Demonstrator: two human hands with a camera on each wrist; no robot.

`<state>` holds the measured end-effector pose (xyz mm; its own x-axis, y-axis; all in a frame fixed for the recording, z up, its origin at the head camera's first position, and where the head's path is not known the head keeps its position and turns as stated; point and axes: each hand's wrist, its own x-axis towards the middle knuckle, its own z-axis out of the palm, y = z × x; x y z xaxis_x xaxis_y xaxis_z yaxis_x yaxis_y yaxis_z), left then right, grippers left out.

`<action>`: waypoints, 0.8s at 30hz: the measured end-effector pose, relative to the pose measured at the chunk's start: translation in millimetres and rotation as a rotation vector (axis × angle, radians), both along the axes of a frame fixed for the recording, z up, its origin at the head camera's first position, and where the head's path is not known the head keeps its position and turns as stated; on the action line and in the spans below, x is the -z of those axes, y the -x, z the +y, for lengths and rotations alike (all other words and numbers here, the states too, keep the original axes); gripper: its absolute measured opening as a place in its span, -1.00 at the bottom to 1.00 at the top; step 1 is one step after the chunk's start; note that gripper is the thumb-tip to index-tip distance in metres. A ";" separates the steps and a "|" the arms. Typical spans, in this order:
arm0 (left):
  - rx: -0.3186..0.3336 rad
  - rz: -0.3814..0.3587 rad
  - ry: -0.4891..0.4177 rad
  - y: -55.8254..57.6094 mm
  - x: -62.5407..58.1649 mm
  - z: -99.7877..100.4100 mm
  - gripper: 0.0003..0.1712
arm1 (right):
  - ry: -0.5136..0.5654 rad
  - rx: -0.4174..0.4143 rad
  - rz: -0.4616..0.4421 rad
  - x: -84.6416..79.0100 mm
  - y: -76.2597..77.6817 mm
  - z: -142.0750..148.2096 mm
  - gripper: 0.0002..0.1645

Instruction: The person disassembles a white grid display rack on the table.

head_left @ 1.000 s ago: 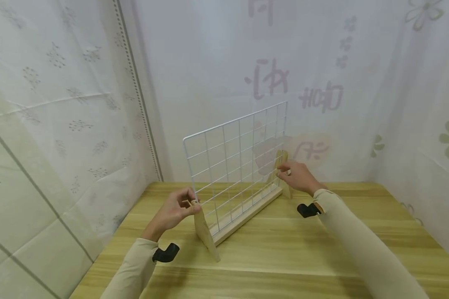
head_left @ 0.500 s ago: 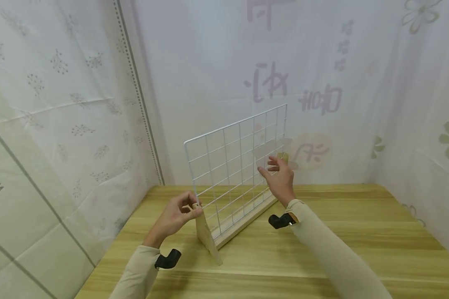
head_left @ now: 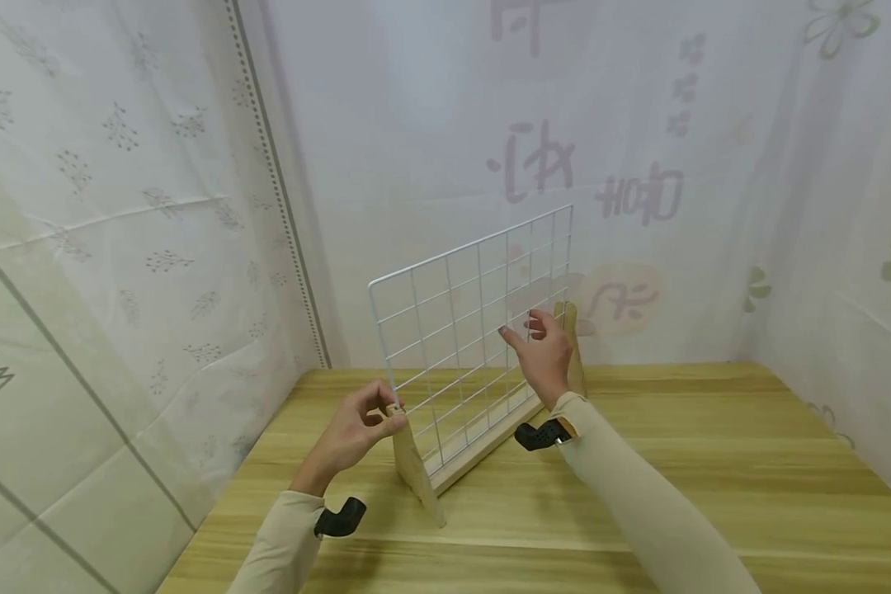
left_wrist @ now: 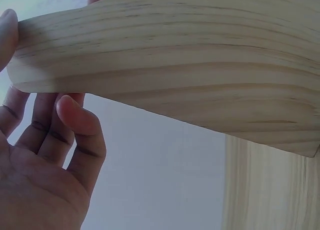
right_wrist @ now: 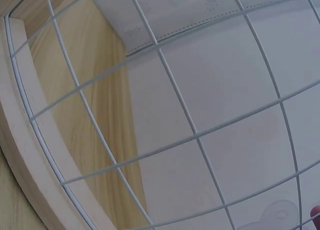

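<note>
Where the head view looks down, one display rack: a white wire grid panel (head_left: pixel 482 337), standing upright along a pale wooden base bar (head_left: pixel 486 450), between a left wooden end support (head_left: pixel 417 472) and a right wooden end support (head_left: pixel 577 359), the whole on a wood-grained tabletop (head_left: pixel 750 462). My left hand (head_left: pixel 351 429): thumb and fingers pinched together on the upper end of the left support, beside the grid's edge wire. My right hand (head_left: pixel 546 356): thumb and fingers apart, in front of the grid near the right support, grasping nothing that I can see; contact with a wire, cannot tell. Left wrist view: the left support again, a flat board with clear grain and a long slanting edge; my thumb (left_wrist: pixel 7 38) at its narrow end, fingers bent beneath and behind. Right wrist view: square mesh, its lowest wire running along the base bar; one fingertip (right_wrist: pixel 316 212) of mine at the lower corner, close to a wire. Handling, by my judgement: light for its breadth; wood rigid, with fair grip; wire thin, smooth, a little springy, sooner bent than broken. Best holds: the supports' upper ends, pinched across the board, or the base bar from beneath; the mesh by its outer wire, since mid-panel would likely flex.
</note>
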<state>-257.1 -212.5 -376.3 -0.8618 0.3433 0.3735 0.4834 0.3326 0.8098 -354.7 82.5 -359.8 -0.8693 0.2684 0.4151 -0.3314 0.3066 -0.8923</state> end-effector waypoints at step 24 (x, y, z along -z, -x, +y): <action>0.014 -0.022 0.045 -7.3 -5.1 -0.9 -0.80 | -0.030 0.004 0.152 12.2 10.2 -1.0 -0.34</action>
